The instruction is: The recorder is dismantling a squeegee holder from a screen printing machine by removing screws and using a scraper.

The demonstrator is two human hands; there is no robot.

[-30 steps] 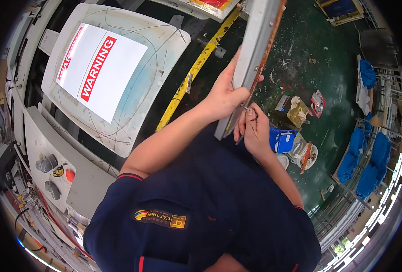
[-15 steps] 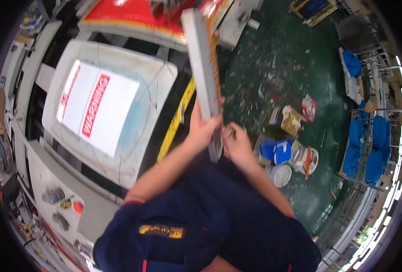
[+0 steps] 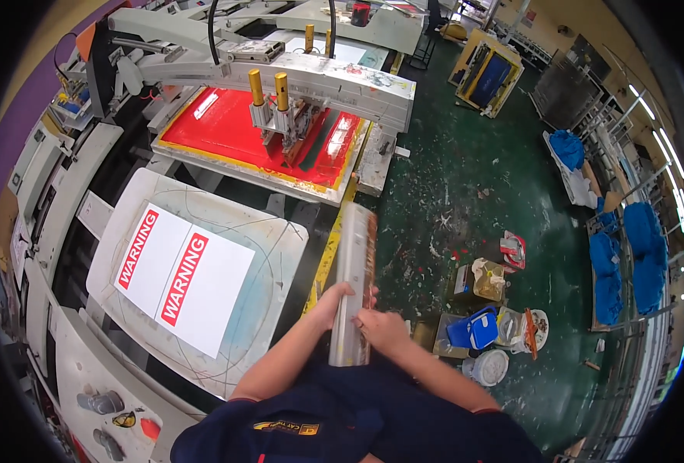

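Held in front of my body is what looks like a squeegee (image 3: 353, 255), a long silvery bar with an orange-brown edge along its right side. It points away from me, its near end close to my shirt. My left hand (image 3: 331, 304) is closed round it from the left, thumb over the top face. My right hand (image 3: 382, 330) is closed against its right side near the lower part. Whatever its fingers pinch there is hidden. To the left, a white sheet with red printed panels (image 3: 195, 276) lies on a pale rounded platen (image 3: 138, 202).
Beyond the platen stands a printing machine's screen (image 3: 222, 123) covered in red ink, under a white arm (image 3: 357, 83). Down on the green floor at right are a blue container (image 3: 473, 329), a white bucket (image 3: 490, 367) and other tubs. Racks with blue bundles (image 3: 641, 258) line the far right.
The squeegee has turned, showing its broad silvery face, and looks shorter from here. My right hand has moved from beside its edge onto the bar. The view has tilted up, revealing more of the machine.
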